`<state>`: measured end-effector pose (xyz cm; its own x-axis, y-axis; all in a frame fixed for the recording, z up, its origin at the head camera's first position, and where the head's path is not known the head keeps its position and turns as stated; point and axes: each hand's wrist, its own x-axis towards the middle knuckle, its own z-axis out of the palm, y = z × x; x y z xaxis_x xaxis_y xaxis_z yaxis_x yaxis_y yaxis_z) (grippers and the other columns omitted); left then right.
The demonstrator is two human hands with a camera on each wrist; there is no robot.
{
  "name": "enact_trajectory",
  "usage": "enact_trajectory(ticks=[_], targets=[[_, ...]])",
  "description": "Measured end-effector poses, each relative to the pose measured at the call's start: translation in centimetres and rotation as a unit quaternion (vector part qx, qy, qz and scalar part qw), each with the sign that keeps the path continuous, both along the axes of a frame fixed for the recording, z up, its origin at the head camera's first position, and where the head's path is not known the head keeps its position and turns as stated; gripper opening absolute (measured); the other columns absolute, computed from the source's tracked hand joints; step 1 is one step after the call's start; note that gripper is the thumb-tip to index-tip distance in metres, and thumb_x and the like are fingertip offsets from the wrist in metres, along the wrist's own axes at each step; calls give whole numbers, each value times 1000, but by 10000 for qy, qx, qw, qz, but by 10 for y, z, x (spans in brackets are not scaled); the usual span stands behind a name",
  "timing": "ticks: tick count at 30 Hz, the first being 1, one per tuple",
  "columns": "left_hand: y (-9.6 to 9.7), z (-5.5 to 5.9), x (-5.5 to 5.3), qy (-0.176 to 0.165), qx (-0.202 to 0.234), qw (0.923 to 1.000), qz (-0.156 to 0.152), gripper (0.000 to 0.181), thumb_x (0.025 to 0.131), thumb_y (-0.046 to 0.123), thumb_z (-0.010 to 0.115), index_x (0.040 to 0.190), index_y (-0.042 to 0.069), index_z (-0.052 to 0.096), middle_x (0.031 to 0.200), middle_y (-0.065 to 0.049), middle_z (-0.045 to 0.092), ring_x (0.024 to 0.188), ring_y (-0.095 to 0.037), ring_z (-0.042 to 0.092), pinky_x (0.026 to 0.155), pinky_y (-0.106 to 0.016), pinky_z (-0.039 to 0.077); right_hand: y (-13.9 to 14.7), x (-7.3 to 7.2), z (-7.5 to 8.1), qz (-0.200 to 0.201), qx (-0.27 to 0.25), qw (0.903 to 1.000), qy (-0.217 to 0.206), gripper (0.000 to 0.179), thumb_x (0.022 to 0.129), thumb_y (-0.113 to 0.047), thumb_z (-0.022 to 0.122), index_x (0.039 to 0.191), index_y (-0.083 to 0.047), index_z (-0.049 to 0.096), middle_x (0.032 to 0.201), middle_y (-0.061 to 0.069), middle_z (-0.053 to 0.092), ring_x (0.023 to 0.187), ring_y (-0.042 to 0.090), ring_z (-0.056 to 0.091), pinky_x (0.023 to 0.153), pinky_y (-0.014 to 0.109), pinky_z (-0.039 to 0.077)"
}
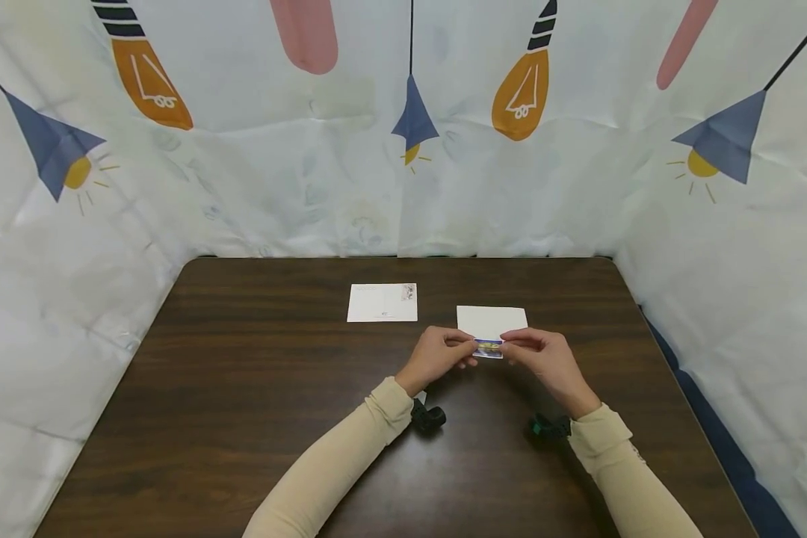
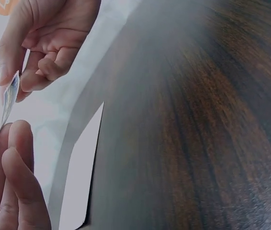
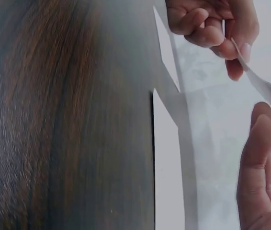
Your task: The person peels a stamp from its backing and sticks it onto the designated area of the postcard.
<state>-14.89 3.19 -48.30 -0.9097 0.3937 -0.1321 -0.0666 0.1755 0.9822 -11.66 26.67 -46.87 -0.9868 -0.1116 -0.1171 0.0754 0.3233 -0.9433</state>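
Between both hands a small postage stamp (image 1: 488, 348) is stretched out, its picture blue and yellow, its edge finely toothed. My left hand (image 1: 438, 354) pinches one end with thumb and fingertips; my right hand (image 1: 545, 362) pinches the other. In the right wrist view the plain white back of the stamp (image 3: 261, 85) shows, slightly bent. Just beyond the hands lies a blank white card (image 1: 491, 321) on the table, its near edge overlapped by the fingers and stamp in the head view.
A white postcard (image 1: 376, 306) with a stamp in its top right corner lies farther back, left of the card. A small white piece (image 1: 421, 397) peeks out beside the left wrist. Dark wooden table (image 1: 242, 373) all round, with patterned white cloth (image 1: 403, 217) behind.
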Motion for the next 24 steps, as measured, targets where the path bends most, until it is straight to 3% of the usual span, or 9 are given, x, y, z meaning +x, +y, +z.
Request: enact_trajectory(ticks=[4,7,12,15,19,22,24], targets=[[-1,2,-2,-4,-102,9999,-1,25,97,22,72,111,2,78,86,-14,81,79,-27,79,72,-36,65,-1,1,2,-91,221,9989,393,40,92,-29,80,121,-2,74,106,6,79,88,12,76,80,25,63],[-1,3,-3,-46,-139,9999,41,25,97,22,72,111,2,79,85,-13,81,82,-32,79,72,-38,65,-3,2,3,-153,391,9958,808,36,92,-25,81,119,-2,74,108,14,79,87,2,74,78,18,61],[-1,4,-5,-93,-143,9998,76,24,96,21,72,110,2,79,87,-16,81,81,-31,79,72,-38,65,-6,4,3,-200,642,9819,1769,26,89,-12,82,114,-6,77,105,16,80,89,-5,71,79,10,58],[-2,4,-6,-112,-117,9998,90,24,97,20,72,110,1,79,88,-17,81,78,-26,80,73,-37,65,-8,5,2,-125,1081,9585,2634,29,84,-1,83,111,-9,79,102,11,80,85,2,72,76,13,60],[-2,5,-6,-175,-53,9998,43,25,97,20,71,111,0,78,90,-18,81,75,-18,78,74,-38,66,-10,4,1,75,1742,9062,3853,42,73,12,86,107,-10,80,97,5,80,79,14,72,72,21,62],[-2,5,-6,-242,32,9997,4,25,98,19,71,112,0,77,91,-19,81,72,-10,76,76,-37,66,-11,3,0,285,2057,8734,4404,46,67,16,87,106,-10,80,96,3,79,79,17,71,74,18,60],[-3,5,-5,-307,106,9995,-3,25,98,18,71,113,-1,77,93,-20,81,71,-7,74,76,-36,66,-11,3,-1,430,2163,8606,4591,47,66,16,87,105,-9,79,97,3,78,83,17,72,81,13,58]])
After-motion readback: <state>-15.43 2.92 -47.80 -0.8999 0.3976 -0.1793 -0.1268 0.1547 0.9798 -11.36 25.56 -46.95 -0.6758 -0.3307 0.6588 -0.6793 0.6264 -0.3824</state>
